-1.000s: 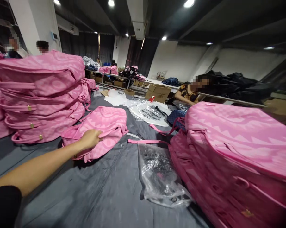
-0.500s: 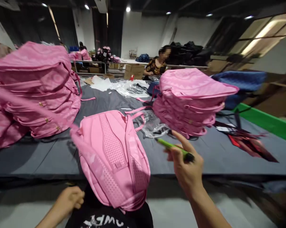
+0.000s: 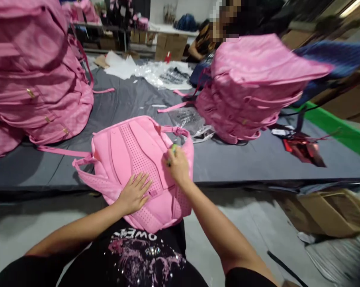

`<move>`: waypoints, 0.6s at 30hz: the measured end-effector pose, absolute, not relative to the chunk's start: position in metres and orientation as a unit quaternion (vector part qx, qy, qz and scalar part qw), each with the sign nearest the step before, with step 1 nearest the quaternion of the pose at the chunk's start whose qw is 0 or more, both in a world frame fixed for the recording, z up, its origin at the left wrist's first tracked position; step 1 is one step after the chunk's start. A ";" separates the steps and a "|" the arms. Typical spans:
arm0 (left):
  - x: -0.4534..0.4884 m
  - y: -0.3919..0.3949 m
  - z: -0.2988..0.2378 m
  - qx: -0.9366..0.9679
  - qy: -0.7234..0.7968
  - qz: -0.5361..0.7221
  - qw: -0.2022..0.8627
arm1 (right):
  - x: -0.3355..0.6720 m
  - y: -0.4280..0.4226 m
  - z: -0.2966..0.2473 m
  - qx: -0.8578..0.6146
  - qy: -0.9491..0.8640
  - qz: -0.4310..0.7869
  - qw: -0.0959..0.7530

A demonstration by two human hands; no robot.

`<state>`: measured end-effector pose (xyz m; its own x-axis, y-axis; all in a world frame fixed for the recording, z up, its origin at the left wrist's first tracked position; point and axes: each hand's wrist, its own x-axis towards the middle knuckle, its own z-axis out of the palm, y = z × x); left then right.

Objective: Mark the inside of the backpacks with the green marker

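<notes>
A pink backpack [image 3: 144, 147] lies at the table's front edge with its padded, perforated back panel facing up. Its straps are spread to both sides, and its lower end reaches toward my black shirt. My left hand [image 3: 134, 194] rests flat on the lower back panel, fingers spread. My right hand [image 3: 179, 165] is closed round a slim lime-green tool [image 3: 174, 148] with a black end, held against the right side of the panel near the right strap. Most of the tool is hidden by my fingers, and its exact kind does not show.
Stacked pink backpacks stand on the left [image 3: 42, 79] and right [image 3: 251, 87] of the grey table [image 3: 117, 99]. Clear plastic bags [image 3: 188, 119] lie between them. Red packaging [image 3: 305, 149] and a green board [image 3: 338, 127] are at right. Another person sits across the table.
My left hand has come up onto the backpack and spread flat. My right hand has moved left with the green tool onto the back panel. The left strap has dropped to the side.
</notes>
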<state>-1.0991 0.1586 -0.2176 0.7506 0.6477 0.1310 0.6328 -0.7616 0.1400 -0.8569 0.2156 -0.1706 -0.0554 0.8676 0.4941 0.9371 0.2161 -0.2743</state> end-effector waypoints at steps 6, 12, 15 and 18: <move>-1.106 0.158 -0.214 0.937 0.309 0.151 0.058 | -0.844 0.183 -0.203 -0.671 -0.671 -0.113 0.294; -1.067 0.224 -0.150 0.888 0.391 0.235 0.052 | -0.853 0.163 -0.214 -0.647 -0.683 -0.146 0.306; -1.040 0.269 -0.128 0.877 0.403 0.258 0.047 | -0.851 0.165 -0.211 -0.652 -0.682 -0.134 0.302; -1.023 0.294 -0.127 0.881 0.405 0.241 0.048 | -0.850 0.167 -0.211 -0.646 -0.684 -0.150 0.305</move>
<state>-1.0229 0.2938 -0.1272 0.5559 0.7358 0.3867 0.6899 -0.6679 0.2793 -0.8500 0.1668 -0.2112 0.0208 0.7917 0.6106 0.9743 0.1210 -0.1901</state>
